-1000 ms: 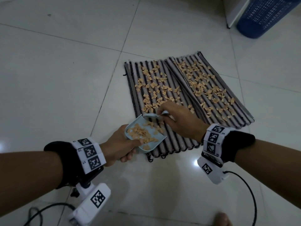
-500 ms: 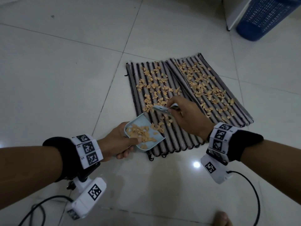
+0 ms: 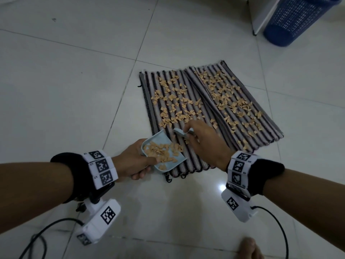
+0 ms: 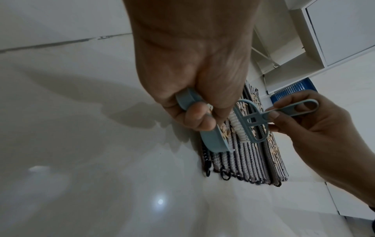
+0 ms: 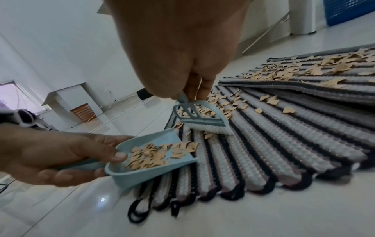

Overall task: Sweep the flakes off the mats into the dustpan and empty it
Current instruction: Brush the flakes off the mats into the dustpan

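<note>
Two striped grey mats lie side by side on the floor, the left mat (image 3: 168, 171) and the right mat (image 3: 261, 109), both strewn with tan flakes (image 3: 175, 101). My left hand (image 3: 138, 163) grips the handle of a light blue dustpan (image 3: 166, 167), whose lip rests on the left mat's near part. A heap of flakes (image 5: 154, 155) lies in the dustpan (image 5: 142, 174). My right hand (image 3: 194, 135) pinches the handle of a small blue brush (image 3: 179, 131). The brush's white bristles (image 5: 207, 128) touch the mat just beyond the pan's mouth.
A blue mesh basket (image 3: 298, 19) stands at the far right beside a white cabinet (image 3: 261, 14). Cables (image 3: 46, 232) trail over the white tiled floor near my wrists. A toe (image 3: 248, 247) shows at the bottom edge.
The brush went from the pan's mouth a little up the left mat, then came back toward the pan. The dustpan stayed at the mat's near part.
</note>
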